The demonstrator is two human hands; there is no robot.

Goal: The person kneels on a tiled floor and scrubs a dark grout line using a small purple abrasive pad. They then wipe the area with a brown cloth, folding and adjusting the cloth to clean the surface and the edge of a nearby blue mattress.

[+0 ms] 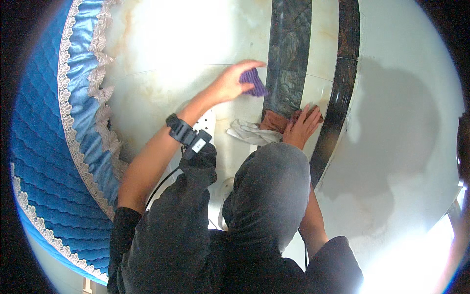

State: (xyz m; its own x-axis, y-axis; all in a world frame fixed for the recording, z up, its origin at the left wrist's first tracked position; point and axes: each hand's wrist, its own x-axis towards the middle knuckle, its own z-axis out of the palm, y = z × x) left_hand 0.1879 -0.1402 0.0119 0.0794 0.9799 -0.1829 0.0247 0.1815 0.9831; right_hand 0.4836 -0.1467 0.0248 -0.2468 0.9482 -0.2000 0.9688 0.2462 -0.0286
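While the person (254,274) crouches low over the pale marbled floor (152,93), I can see both bare hands busy with cloths. The left hand (230,85) is partly curled, fingers stretched forward, with a purple ribbed cloth (252,81) held between thumb and fingers beside a dark stone strip (288,54) set into the floor. It looks a little blurred to me. The right hand (302,128) lies nearly flat, its fingers extended and slightly apart, on a brown cloth (274,121) that shows on either side of it; whether the fingertips pinch any of it, I cannot tell. That cloth sits at the near end of the visible strip, and a whitish cloth (252,132) lies crumpled against it, to its left. A black band (182,128) circles the left wrist, and just beyond the dark grey trousers (269,196) a white shoe (205,121) with small holes peeks out. Over on the left hangs a blue quilted bed cover (58,161) edged with lace, while a dark shadow (391,122) falls across the pale wall (448,98) on the right.
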